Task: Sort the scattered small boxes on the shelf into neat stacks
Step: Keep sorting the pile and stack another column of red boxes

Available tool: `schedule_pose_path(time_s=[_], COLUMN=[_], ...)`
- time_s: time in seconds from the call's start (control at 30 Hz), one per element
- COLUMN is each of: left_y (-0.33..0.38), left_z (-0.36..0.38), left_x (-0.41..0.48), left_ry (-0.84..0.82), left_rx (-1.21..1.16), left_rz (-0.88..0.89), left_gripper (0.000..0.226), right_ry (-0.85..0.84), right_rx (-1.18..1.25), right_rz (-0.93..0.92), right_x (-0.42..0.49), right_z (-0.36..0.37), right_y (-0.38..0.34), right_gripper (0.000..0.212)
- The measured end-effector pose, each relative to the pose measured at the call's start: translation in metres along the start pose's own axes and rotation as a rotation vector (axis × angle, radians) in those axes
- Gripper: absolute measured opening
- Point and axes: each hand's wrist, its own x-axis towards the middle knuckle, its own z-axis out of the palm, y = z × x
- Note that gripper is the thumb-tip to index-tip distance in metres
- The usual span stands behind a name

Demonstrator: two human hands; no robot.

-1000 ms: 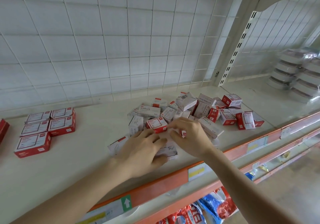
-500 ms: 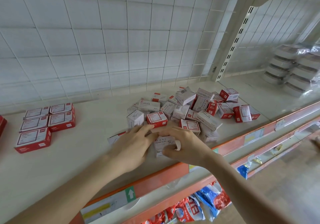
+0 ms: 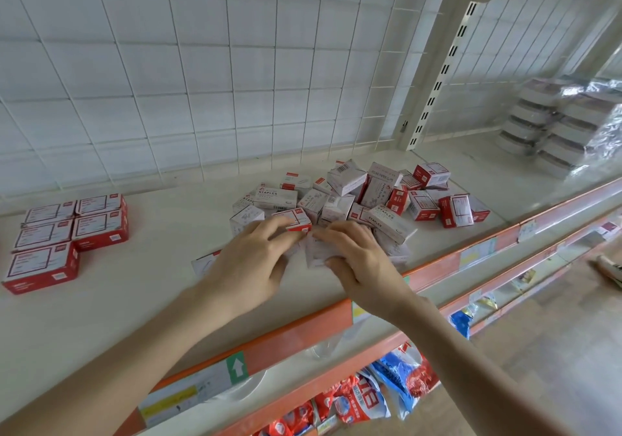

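Note:
A loose heap of small white and red boxes (image 3: pixel 370 196) lies mid-shelf, some labelled STAPLES. At its near edge my right hand (image 3: pixel 365 267) grips a small white box (image 3: pixel 316 250), fingers over its top and thumb at its near side. My left hand (image 3: pixel 249 264) lies beside it with fingers stretched forward, the tips touching a red-and-white box (image 3: pixel 296 220) and the white box. Another white box (image 3: pixel 203 262) peeks out under my left wrist. Red boxes in neat stacks (image 3: pixel 67 230) stand at the shelf's left.
The cream shelf (image 3: pixel 151 287) has an orange front rail (image 3: pixel 303 331) and a white wire grid (image 3: pixel 202 82) behind. Plastic-wrapped stacks of containers (image 3: pixel 565 122) sit far right. Lower shelves hold red and blue bags (image 3: pixel 397 388).
Both hands have stayed together on the white boxes at the heap's near edge. My right thumb has come round to the box's near side.

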Motion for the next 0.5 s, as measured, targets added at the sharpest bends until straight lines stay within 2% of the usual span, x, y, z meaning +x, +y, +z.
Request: schedule_pose_path(time_s=[0.1, 0.23, 0.33, 0.5], left_y=[0.006, 0.009, 0.009, 0.003], left_z=[-0.003, -0.004, -0.007, 0.004], left_x=[0.014, 0.046, 0.076, 0.107], left_ry=[0.046, 0.079, 0.096, -0.003], left_rx=[-0.017, -0.071, -0.103, -0.074], left_rz=[0.033, -0.02, -0.121, -0.24], left_gripper=[0.034, 0.034, 0.037, 0.046], right_ry=[0.124, 0.166, 0.142, 0.023], right_rx=[-0.063, -0.1, -0.175, -0.3], right_rz=[0.058, 0.278, 0.383, 0.401], right_x=[0.006, 0.02, 0.035, 0.051], right_z=[-0.012, -0.026, -0.037, -0.041], right_y=[0.012, 0.035, 0.046, 0.055], right_gripper=[0.034, 0.033, 0.031, 0.036])
